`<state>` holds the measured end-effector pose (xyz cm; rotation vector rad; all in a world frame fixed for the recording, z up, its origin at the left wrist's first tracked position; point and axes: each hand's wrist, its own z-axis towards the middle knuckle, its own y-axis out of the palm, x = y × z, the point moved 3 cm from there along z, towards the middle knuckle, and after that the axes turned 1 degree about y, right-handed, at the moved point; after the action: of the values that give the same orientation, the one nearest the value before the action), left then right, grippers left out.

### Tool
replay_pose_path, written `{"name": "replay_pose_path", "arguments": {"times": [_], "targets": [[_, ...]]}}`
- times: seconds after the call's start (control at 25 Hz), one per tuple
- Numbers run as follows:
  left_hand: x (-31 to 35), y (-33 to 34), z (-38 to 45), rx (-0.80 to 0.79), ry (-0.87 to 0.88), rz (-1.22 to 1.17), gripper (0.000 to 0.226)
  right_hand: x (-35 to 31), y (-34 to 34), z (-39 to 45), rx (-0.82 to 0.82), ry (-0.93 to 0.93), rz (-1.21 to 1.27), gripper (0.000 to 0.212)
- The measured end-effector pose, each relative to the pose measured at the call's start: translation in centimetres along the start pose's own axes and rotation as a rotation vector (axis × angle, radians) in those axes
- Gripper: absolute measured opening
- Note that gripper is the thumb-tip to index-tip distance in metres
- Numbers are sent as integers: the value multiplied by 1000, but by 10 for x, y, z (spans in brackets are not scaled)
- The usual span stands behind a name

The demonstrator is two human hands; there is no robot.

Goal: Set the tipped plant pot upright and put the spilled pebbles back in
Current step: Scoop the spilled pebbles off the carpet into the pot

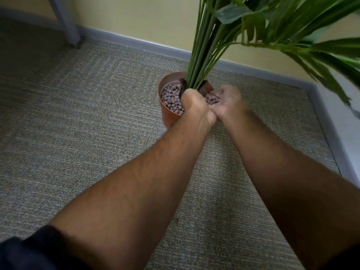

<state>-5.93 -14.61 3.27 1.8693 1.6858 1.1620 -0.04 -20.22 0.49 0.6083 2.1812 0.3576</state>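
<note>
A terracotta plant pot (169, 115) stands upright on the carpet near the wall corner. Brown-pink pebbles (172, 99) fill its left side. A bundle of green stems (202, 61) rises from the pot's middle into long leaves at the upper right. My left hand (194, 106) is closed around the base of the stems, just above the pebbles. My right hand (227, 101) is cupped palm-up over the pot's right side, with a small heap of pebbles (212, 98) lying in it. The pot's right rim is hidden behind both hands.
Grey-beige carpet (87, 123) covers the floor. A grey skirting board (140, 42) runs along the yellow wall and turns down the right side. A grey furniture leg (67, 20) stands at the upper left. Leaves (311, 47) hang over the right corner.
</note>
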Motion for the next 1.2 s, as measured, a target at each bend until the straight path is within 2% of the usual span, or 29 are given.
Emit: {"name": "replay_pose_path", "arguments": {"times": [0.08, 0.2, 0.36, 0.44, 0.52, 0.6, 0.68, 0.76, 0.84, 0.96, 1.04, 1.12, 1.2], "targets": [[1, -4, 8, -12, -24, -16, 42, 0, 6, 15, -5, -22, -101, 50], [-1, -13, 19, -80, -64, -40, 30, -5, 13, 33, -63, -38, -209, 56], [-5, -26, 22, -109, -123, 35, 27, -5, 13, 25, -107, -115, -417, 57], [-5, -38, 15, -134, -109, 113, 40, 4, 4, 14, -135, -164, -495, 54], [-3, -55, 5, -193, -107, 190, 50, 17, -7, -1, -152, -278, -566, 49], [4, -81, -6, -266, -94, 307, 50, 35, -23, -18, -121, -487, -639, 40], [11, -113, -15, -277, -30, 483, 44, 60, -49, -34, -63, -687, -777, 37], [21, -153, -24, -220, 96, 729, 39, 101, -82, -52, -59, -785, -971, 44], [35, -196, -33, -182, 279, 1059, 35, 150, -119, -65, -166, -756, -1232, 49], [62, -270, -46, -222, 632, 1647, 37, 213, -167, -89, -380, -754, -1663, 60], [79, -316, -51, -98, 802, 1959, 44, 237, -192, -102, -439, -791, -1854, 75], [90, -350, -58, 156, 811, 2084, 52, 254, -207, -112, -422, -818, -1997, 88], [85, -368, -60, 268, 689, 2100, 67, 264, -207, -115, -375, -841, -2057, 91]]}}
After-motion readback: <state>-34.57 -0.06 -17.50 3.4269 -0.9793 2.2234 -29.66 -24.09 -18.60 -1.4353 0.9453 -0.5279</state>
